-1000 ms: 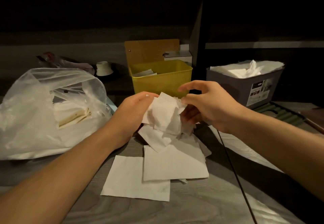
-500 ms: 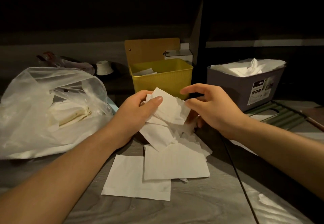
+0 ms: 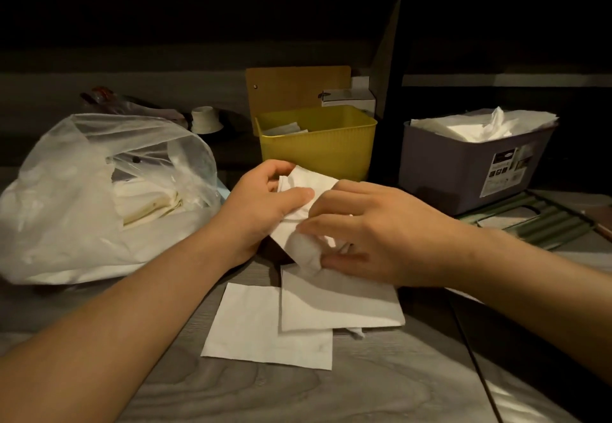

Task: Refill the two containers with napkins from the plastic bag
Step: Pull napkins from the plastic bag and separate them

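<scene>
White paper is the whole difficulty: the bunch of napkins (image 3: 306, 204) held above the table is a loose, crumpled handful, thin sheets lying at odd angles, not a squared stack. The left hand (image 3: 265, 204) grips it from the left, thumb laid across the top and fingers curled underneath; the right hand (image 3: 374, 233) pinches the lower right part, fingers bent round a drooping corner. Directly below, two flat napkins (image 3: 298, 316) lie overlapped on the grey wooden table (image 3: 364, 389), with a scrap peeking out at their lower edge. To do this step well, I would judge that the handful should be tapped or smoothed into one aligned pile before it travels, since sheets this light will likely fan out and slip if carried crumpled. The yellow container (image 3: 318, 144) stands just behind the hands and looks nearly empty, only a few pieces showing inside, so it seems the natural target; the grey container (image 3: 463, 170) to the right is already heaped to its rim. A short lift forward over the yellow rim, both hands holding until the pile is inside, ought to serve. The plastic bag (image 3: 99, 197) to the left shows more napkins through its film, and the flat ones on the table remain to be gathered.
</scene>
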Available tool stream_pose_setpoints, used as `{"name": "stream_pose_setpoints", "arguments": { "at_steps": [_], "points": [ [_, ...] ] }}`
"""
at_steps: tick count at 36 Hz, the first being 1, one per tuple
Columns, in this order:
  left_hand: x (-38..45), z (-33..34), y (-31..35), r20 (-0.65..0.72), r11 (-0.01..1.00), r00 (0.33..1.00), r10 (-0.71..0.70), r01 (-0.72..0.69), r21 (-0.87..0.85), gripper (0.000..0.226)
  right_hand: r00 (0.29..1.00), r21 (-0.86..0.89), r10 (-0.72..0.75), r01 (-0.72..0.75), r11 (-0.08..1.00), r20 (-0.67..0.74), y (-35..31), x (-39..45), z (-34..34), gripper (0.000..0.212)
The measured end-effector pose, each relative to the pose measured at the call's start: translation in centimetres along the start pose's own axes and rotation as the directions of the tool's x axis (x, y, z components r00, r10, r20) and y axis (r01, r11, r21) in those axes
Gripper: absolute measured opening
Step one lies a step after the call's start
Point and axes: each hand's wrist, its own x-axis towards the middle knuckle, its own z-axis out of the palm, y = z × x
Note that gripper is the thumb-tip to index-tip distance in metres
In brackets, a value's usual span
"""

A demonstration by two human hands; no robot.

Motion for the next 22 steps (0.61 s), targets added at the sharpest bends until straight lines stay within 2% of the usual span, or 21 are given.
{"name": "stream_pose_setpoints", "arguments": {
  "at_steps": [8,11,13,16,19,22],
  "points": [
    [0.14,-0.25,0.34,-0.019,0.998,0.998,-0.061,0.06,-0.023,0.026,0.999,-0.087,0.005,-0.002,0.996,0.036,0.15,0.07,-0.06,0.059],
    [0.15,-0.28,0.32,-0.02,0.997,0.997,-0.071,0.071,-0.007,0.027,0.999,-0.081,0.027,-0.03,0.996,-0.031,0.14,0.1,0.1,0.043],
    [0.18,-0.22,0.29,-0.026,0.997,0.997,-0.072,0.071,-0.01,0.027,0.994,-0.004,0.057,-0.058,0.998,-0.095,0.04,0.15,0.35,0.031],
    [0.23,-0.04,0.3,-0.037,0.998,0.997,-0.07,0.07,0.002,0.026,0.971,0.207,0.178,-0.144,0.968,-0.157,-0.17,0.2,0.68,0.025],
    [0.17,-0.02,0.26,-0.044,0.998,0.998,-0.051,0.053,0.027,0.026,0.93,0.44,0.337,-0.242,0.865,-0.15,-0.15,0.13,0.54,0.015],
    [0.06,-0.02,0.16,-0.036,0.998,0.998,-0.048,0.049,0.045,0.028,0.887,0.573,0.456,-0.337,0.747,-0.073,0.08,0.11,0.14,0.016]
  ]
}}
